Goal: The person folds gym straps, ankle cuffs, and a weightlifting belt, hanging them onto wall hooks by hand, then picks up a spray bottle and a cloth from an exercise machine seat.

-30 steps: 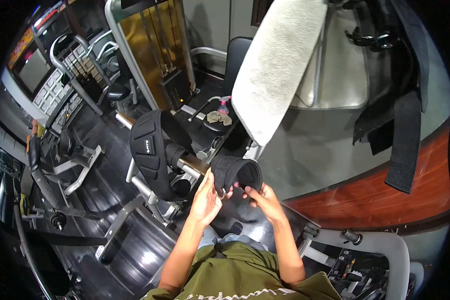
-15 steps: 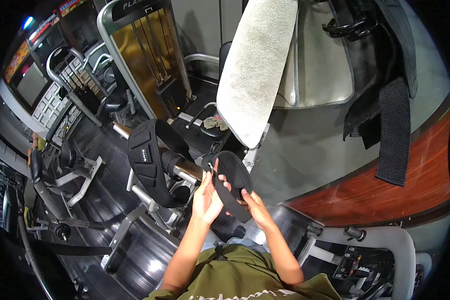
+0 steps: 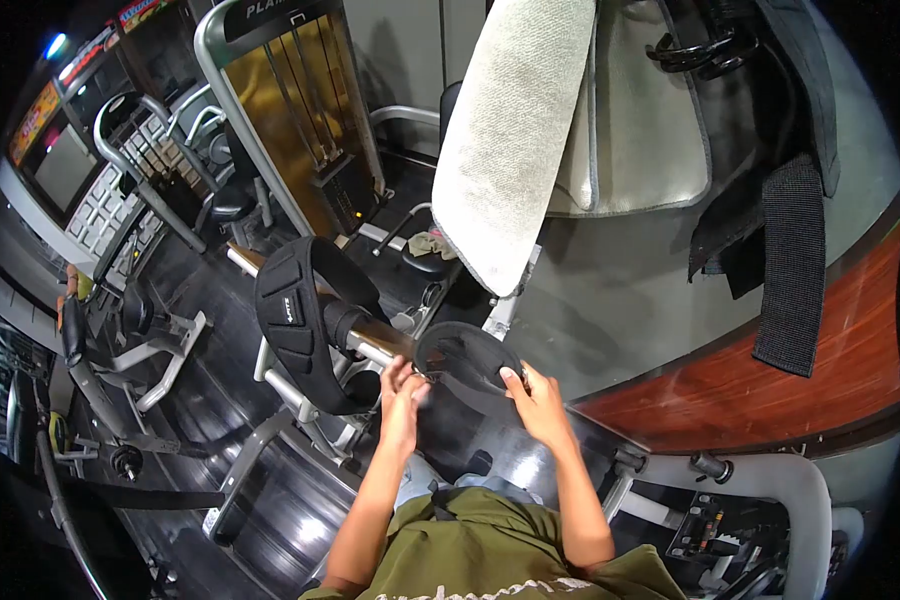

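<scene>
From my remote post I read clock positions off the centre of the head-camera view. A weight machine (image 3: 300, 120) stood at eleven. A black padded belt (image 3: 288, 340) hung looped around a metal bar (image 3: 378, 345) at nine. My left hand (image 3: 402, 402), at seven, had its fingers half bent beside the cuff's left rim; blur meant I could not tell whether it gripped. The black cuff (image 3: 477, 366) was in mid-air at six, its ring open. A pale textured panel (image 3: 510, 130) hung at one. My right hand (image 3: 538, 402), at five, held the cuff, thumb at the rim. A dark webbing strap (image 3: 792, 270) hung at three.
</scene>
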`<state>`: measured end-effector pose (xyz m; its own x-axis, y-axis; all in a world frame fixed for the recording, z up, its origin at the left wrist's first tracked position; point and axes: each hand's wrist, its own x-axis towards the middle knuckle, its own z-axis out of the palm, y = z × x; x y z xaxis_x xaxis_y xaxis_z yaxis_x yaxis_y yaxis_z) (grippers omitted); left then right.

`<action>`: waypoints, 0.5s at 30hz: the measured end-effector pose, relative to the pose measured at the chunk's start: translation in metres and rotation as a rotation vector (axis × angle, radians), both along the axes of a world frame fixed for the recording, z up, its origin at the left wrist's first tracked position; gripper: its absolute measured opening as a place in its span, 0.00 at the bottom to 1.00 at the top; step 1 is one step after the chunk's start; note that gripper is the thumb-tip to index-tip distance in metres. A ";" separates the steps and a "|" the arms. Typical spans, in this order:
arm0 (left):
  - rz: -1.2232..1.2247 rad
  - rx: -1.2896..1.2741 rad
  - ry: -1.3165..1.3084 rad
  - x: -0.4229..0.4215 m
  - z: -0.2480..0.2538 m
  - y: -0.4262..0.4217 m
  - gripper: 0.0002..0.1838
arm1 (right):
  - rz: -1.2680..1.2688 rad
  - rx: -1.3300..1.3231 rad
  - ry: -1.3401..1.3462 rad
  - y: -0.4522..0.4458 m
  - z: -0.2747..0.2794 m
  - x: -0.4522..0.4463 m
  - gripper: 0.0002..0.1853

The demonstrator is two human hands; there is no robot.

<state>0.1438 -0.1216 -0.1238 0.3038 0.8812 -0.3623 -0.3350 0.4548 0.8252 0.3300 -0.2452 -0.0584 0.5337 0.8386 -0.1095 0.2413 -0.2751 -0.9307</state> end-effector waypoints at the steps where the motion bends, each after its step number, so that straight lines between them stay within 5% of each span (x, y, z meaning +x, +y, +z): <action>1: 0.018 0.222 0.152 0.001 0.011 -0.004 0.33 | 0.100 -0.098 -0.099 -0.001 0.018 0.003 0.23; 6: -0.225 1.247 0.514 0.008 0.086 -0.003 0.34 | 0.222 -0.167 -0.350 -0.002 0.064 0.008 0.19; 8: -0.517 1.482 0.648 0.018 0.112 -0.001 0.34 | 0.365 -0.011 -0.449 -0.002 0.064 0.009 0.16; 10: -0.921 1.092 0.583 0.026 0.109 0.000 0.30 | 0.436 -0.001 -0.464 -0.001 0.065 0.011 0.14; 15: -0.855 1.019 0.283 0.033 0.088 -0.008 0.22 | 0.449 -0.098 -0.385 -0.005 0.079 0.019 0.17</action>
